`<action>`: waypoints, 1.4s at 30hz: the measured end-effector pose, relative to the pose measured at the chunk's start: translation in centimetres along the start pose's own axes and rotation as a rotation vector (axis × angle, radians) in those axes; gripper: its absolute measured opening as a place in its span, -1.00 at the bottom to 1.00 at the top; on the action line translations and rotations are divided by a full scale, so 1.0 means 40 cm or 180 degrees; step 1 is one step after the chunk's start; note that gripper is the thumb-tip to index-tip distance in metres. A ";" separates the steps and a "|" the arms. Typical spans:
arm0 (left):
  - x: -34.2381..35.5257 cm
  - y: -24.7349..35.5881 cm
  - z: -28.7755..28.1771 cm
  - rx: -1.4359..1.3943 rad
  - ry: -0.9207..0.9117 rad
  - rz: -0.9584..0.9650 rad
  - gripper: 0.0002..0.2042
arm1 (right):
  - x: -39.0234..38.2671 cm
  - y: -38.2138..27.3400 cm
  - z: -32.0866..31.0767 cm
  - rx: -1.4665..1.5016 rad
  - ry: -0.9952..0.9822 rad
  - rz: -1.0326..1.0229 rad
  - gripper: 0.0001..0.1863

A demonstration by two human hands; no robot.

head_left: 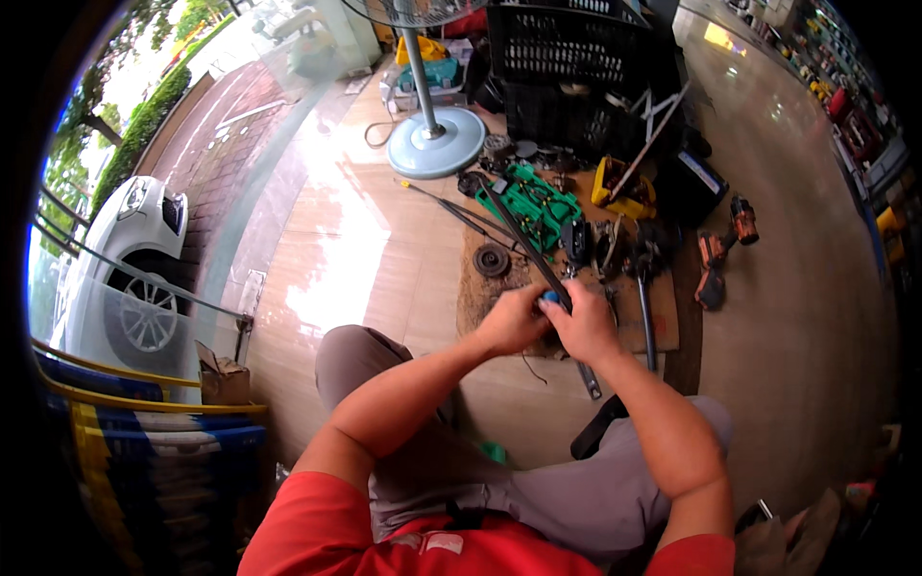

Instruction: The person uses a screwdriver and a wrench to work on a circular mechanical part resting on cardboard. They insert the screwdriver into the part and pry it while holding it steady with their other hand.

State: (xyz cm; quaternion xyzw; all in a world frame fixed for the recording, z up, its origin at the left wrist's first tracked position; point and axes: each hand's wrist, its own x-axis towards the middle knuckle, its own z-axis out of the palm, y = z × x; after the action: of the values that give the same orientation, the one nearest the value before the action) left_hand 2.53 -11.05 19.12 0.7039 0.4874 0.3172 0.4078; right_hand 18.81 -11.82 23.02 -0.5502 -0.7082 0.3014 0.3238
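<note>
- Right hand: its grip is clamped on a long black bar, over the near part of a brown board lying on the floor.
- Left hand: fingers curled in against the bar, beside a small blue piece; I cannot tell which of the two its grip is on.
- The bar slants from the hands toward the board's far left corner.
- Round dark disc: by the board's left edge.
- Green tool case: open, at the far left corner, crossed by the bar's far end.
- Yellow container: toward the far right corner.
- Metal rod: right of the hands, its end passing the near edge.
- Orange-and-black drill: on the floor, beyond the right edge.
</note>
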 end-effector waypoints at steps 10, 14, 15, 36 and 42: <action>0.053 -0.083 -0.100 -0.0482 0.0857 -0.0558 -0.69 | 0.020 -0.006 -0.059 0.0013 0.0199 0.0357 -0.71; 0.054 -0.083 -0.084 0.0062 0.0751 -0.0735 -0.69 | 0.011 0.017 -0.059 -0.0208 0.0224 0.0280 -0.69; 0.055 -0.102 -0.081 0.0097 0.0751 -0.0745 -0.68 | 0.010 0.014 -0.057 -0.0216 0.0180 0.0275 -0.69; 0.062 -0.207 -0.035 0.0463 0.0411 -0.0888 -0.62 | -0.011 0.031 -0.052 -0.0299 -0.0069 0.0199 -0.70; 0.061 -0.218 -0.030 0.0500 0.0346 -0.0911 -0.63 | -0.015 0.027 -0.055 -0.0328 -0.0116 0.0294 -0.70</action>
State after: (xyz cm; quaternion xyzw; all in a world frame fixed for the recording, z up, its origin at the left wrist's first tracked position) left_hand -1.43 -6.77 12.12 0.6388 0.6274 0.2544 0.3656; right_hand 21.27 -12.01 23.43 -0.5927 -0.7024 0.2891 0.2679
